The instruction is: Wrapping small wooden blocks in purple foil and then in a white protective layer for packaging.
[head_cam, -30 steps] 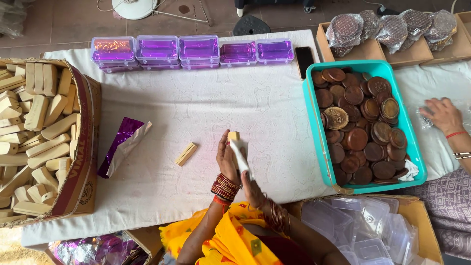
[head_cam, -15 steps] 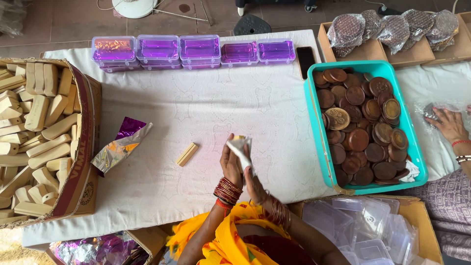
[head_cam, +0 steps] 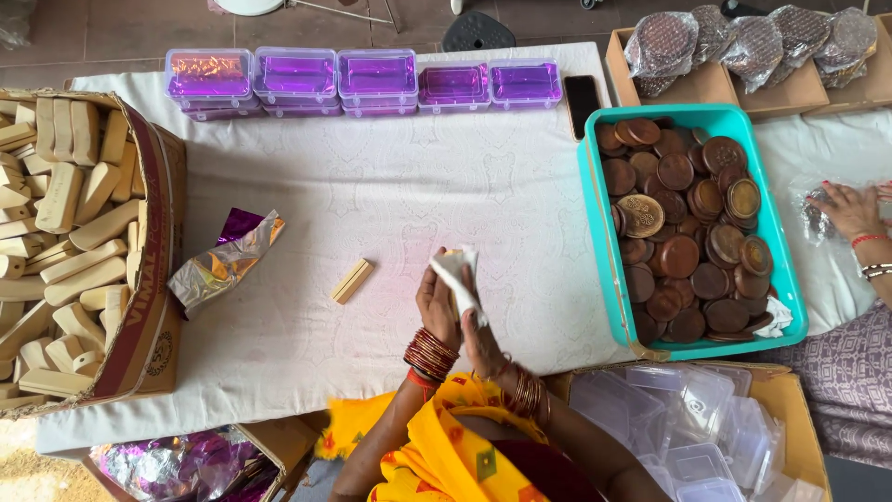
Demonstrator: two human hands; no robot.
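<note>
At the far left, a cardboard box point(head_cam: 153, 279) holds a heap of pale wooden blocks point(head_cam: 65, 242). Beside it, a crumpled purple-and-silver foil wrapper point(head_cam: 223, 265) lies on the white-clothed counter point(head_cam: 390, 186). Along the counter's far edge stands a row of clear boxes with purple lining point(head_cam: 362, 79). A single loose wooden block point(head_cam: 352, 281) lies near the centre, apart from the hands.

The left hand point(head_cam: 437, 302) and the right hand point(head_cam: 478, 339) meet just above the counter's near edge. Both grips are closed together on a white wrapper point(head_cam: 457, 279) folded around a small block, whose end barely shows at the top.

To the right, a teal tray point(head_cam: 595, 232) holds brown embossed discs point(head_cam: 683, 232). Below it, a carton of clear plastic cases point(head_cam: 697, 418). At the far right, another person's hand point(head_cam: 850, 209) rests on clear plastic film.
</note>
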